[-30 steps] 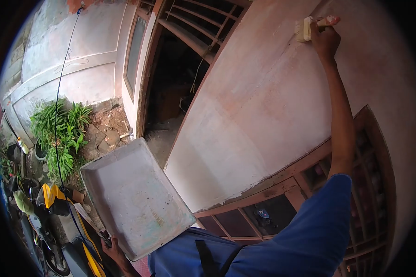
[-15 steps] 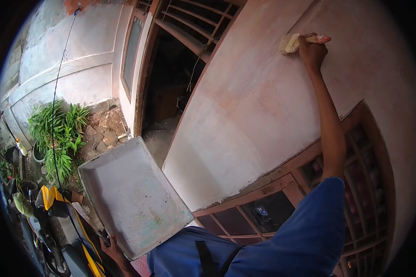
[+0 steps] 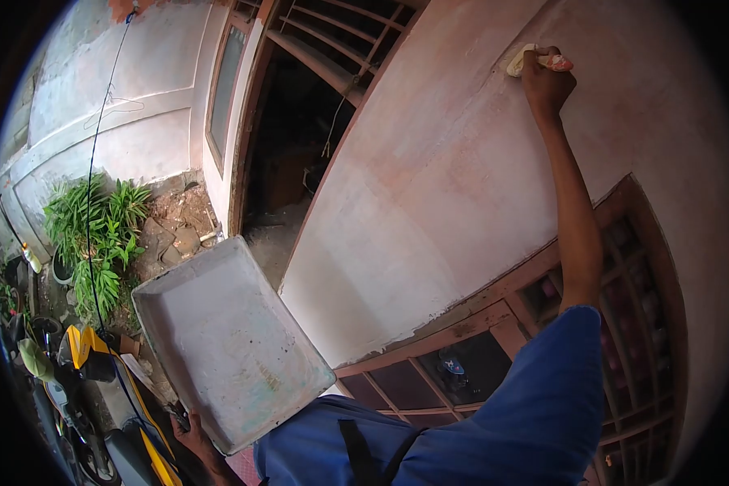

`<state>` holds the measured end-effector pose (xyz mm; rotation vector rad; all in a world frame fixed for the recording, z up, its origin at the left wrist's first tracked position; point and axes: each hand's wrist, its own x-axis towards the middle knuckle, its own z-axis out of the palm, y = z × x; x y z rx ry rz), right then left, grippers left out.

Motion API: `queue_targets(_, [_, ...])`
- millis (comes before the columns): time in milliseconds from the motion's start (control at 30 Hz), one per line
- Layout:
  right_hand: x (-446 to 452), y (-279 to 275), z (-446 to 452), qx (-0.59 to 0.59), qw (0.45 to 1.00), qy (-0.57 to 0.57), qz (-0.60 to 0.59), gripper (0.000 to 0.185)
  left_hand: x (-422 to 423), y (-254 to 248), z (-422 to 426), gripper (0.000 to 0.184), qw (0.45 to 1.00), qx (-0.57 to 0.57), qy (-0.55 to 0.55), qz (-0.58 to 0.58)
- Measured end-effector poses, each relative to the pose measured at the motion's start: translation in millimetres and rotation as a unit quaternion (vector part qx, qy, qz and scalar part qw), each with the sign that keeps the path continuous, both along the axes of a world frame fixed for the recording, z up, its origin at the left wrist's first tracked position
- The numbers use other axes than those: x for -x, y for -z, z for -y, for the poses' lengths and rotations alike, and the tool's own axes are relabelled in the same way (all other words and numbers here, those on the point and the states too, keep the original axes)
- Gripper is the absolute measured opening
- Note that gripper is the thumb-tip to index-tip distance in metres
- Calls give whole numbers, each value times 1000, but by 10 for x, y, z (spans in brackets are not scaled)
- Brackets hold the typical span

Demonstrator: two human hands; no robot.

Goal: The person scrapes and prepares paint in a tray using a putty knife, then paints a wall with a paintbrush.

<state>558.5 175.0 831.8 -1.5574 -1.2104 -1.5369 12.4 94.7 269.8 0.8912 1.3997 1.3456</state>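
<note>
My right hand (image 3: 549, 93), at the end of my outstretched arm, is closed round a paintbrush (image 3: 519, 63). Its pale bristles lie against the pinkish-white wall (image 3: 429, 186), and the reddish handle end sticks out past my fingers. Low on the left, my left hand (image 3: 193, 439) grips the edge of a shallow grey paint tray (image 3: 227, 340), which tilts beside my body. The tray's inside is smeared with pale paint and dark specks. A flat, pale blade-like tool (image 3: 144, 377) shows beside the left hand; whether those fingers also hold it, I cannot tell.
A doorway (image 3: 287, 170) opens left of the wall, and a wood-framed window (image 3: 470, 360) lies along its lower side. A yellow and black motorbike (image 3: 85, 348) stands lower left near leafy plants (image 3: 97, 235). A dark cord (image 3: 99, 146) hangs down at left.
The brush has shifted slightly up and to the right along the wall, and its handle has turned in my right hand. My left hand still holds the tray, nearly unmoved.
</note>
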Motion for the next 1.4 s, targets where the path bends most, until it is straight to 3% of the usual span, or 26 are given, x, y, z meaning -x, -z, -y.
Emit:
queue_targets(133, [-122, 1002, 5, 211, 972, -70, -79, 14, -23, 73, -2, 35, 1000, -2, -17, 4])
queue_targets(167, [-33, 1080, -4, 228, 953, -70, -185, 14, -35, 87, -2, 34, 1000, 2, -24, 1])
queue_targets(267, [-150, 759, -31, 269, 948, -61, -156, 18, -15, 10, 10, 34, 1000, -4, -19, 3])
queue_targets(333, [-332, 234, -85, 189, 972, -45, -135, 23, -20, 8, -9, 33, 1000, -14, -12, 8])
queue_targets(433, [30, -428, -58, 145, 979, 89, 112, 22, -11, 55, -4, 32, 1000, -17, -10, 11])
queue_targets(500, [97, -439, -135, 174, 948, 124, 238, 18, -60, -92, 0, 31, 1000, -15, -16, 18])
queue_targets(567, [10, -258, -288, 229, 913, 156, 298, 13, -41, -60, 9, 30, 1000, -8, -16, 6])
queue_targets(633, [-1, 420, -415, 321, 888, 126, 303, 11, -27, 3, 2, 30, 1000, -7, -16, 5])
queue_targets(667, [174, 813, -410, 418, 872, 112, 229, 10, -14, 44, -4, 30, 1000, -9, -14, 8])
queue_targets(700, [140, 1231, -433, 463, 856, 40, 228, 9, 0, 80, 0, 29, 1000, -11, -12, 10])
queue_targets(733, [276, 1525, -425, 554, 817, 51, 154, 10, 7, 127, 13, 30, 1000, -9, -20, 13])
queue_targets(833, [195, 1570, -637, 581, 812, -13, 46, 19, 1, 137, 1, 31, 999, -10, -38, 12])
queue_targets(867, [349, 1221, -674, 578, 814, 38, -43, 22, -25, 21, 9, 31, 999, -11, -32, 7])
queue_targets(967, [27, 69, -869, 401, 913, 73, 14, 25, -28, -62, 9, 32, 1000, -3, -17, 5])
queue_targets(1033, [60, -617, -874, 335, 925, 142, 108, 29, -42, -82, 15, 32, 1000, 0, -19, 2])
queue_targets(1100, [226, -769, -864, 257, 914, 148, 276, 18, -65, -115, 11, 32, 1000, -3, -30, -4])
queue_targets(1133, [386, -713, -846, 234, 886, 171, 362, 30, -70, -117, 10, 32, 1000, -5, -27, 2])
queue_targets(1200, [-26, -423, -1119, 223, 889, 134, 377, 10, -58, -109, 19, 32, 1000, -9, -20, 13])
queue_targets(1300, [-37, 848, -1217, 382, 850, 120, 343, 6, -48, -41, 23, 31, 1000, -10, -28, 11])
queue_targets(1333, [-86, 1314, -1244, 424, 839, 51, 338, 6, -58, -53, 25, 31, 1000, -13, -26, 12])
queue_targets(1400, [37, 2011, -1207, 540, 789, 21, 293, 11, -71, -104, 24, 32, 999, -20, -24, 10])
